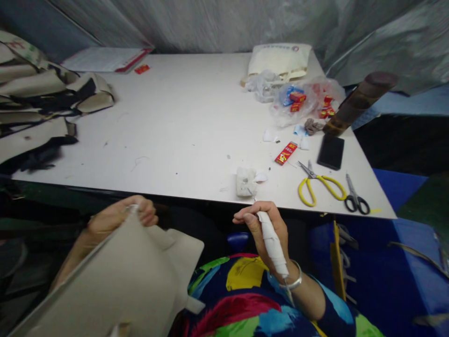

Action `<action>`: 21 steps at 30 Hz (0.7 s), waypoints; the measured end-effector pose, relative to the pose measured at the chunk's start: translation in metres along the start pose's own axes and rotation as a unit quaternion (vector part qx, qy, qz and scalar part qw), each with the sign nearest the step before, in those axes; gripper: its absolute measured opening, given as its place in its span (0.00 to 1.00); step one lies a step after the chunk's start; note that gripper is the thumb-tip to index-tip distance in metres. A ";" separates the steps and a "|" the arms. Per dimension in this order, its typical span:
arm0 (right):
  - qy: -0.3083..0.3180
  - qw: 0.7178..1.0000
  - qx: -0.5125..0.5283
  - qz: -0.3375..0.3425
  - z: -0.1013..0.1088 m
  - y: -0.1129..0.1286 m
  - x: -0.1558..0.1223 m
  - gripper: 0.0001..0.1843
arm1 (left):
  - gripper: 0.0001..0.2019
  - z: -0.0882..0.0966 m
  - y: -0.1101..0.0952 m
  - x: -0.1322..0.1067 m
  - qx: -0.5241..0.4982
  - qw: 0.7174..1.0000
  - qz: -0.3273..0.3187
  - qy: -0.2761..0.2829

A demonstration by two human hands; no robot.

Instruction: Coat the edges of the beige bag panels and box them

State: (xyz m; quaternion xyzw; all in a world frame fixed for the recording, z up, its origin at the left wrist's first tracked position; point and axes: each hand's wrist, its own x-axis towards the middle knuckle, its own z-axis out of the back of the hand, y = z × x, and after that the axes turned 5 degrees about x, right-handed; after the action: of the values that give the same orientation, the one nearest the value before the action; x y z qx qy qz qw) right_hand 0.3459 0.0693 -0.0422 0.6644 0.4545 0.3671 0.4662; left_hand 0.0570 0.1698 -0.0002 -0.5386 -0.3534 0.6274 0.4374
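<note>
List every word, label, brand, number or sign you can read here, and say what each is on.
No text reads clearly enough to quote.
Red packet: yellow and white print, too small and blurred.
Cream bag at the back: a blue line beside a round mark, too blurred.
Small red boxes: markings too small.
Red slip at the back left: markings too blurred.

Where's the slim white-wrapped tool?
Head view, low, right of centre: the tool is in the right hand, its lower end by the silver bangle.
</note>
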 end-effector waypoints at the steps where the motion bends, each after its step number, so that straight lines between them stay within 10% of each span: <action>1: 0.006 1.000 -0.007 -0.003 -0.001 -0.001 -0.001 0.09 | 0.19 -0.018 0.007 0.001 -0.007 0.998 0.022 0.051; 8: 0.007 0.999 -0.046 -0.006 0.013 -0.014 -0.004 0.07 | 0.14 -0.128 0.056 -0.008 0.119 0.977 0.021 0.177; 21: -0.031 0.959 -0.259 0.107 0.059 -0.015 0.038 0.12 | 0.13 -0.117 0.061 -0.003 0.247 0.942 -0.012 0.227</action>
State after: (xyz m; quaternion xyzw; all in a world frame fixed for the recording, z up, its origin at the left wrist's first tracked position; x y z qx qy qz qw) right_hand 0.4080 0.0907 -0.0715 0.5764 0.2557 0.4991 0.5943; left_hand 0.1625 0.1418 -0.0747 -0.5376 -0.0855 0.5509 0.6326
